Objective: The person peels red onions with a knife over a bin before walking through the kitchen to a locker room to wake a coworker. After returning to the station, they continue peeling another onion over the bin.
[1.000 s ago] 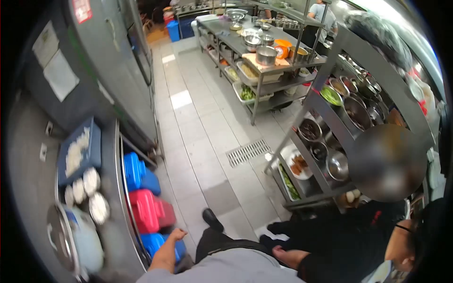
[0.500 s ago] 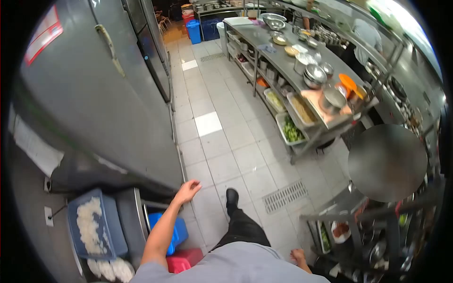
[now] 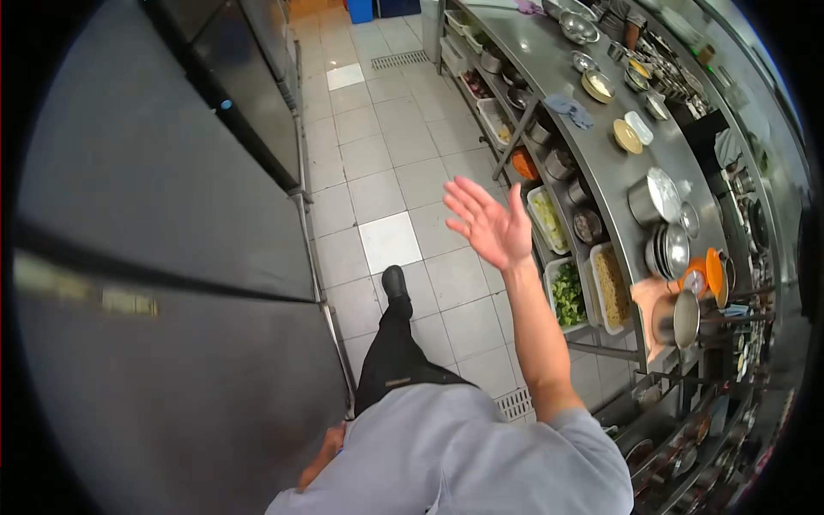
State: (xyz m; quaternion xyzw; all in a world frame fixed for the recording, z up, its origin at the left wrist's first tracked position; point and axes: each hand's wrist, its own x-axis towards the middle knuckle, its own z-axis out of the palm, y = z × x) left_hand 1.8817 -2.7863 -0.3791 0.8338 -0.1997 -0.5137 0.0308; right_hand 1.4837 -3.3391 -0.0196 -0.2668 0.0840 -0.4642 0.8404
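Note:
My right hand [image 3: 491, 221] is raised in front of me above the tiled floor, palm showing and fingers spread, holding nothing. Close to it on the right stand a tray of pale cut vegetables [image 3: 548, 220] and a tray of chopped greens [image 3: 567, 293] on the lower shelf; I see no contact with either. My left hand [image 3: 324, 455] hangs low by my side, close to the grey fridge door [image 3: 197, 403]. My shirt partly covers it, so its fingers are hard to make out.
Tall grey fridges line the left side. On the right runs a steel counter [image 3: 592, 142] with bowls [image 3: 671, 249], a pot [image 3: 648, 199] and a blue cloth [image 3: 570, 112]. A drain grate [image 3: 515, 403] lies in the floor. Another person [image 3: 618, 19] stands beyond the counter.
I have walked forward along the aisle, so the counter is nearer. My right hand has swung up and forward. My left hand has swung back beside my body.

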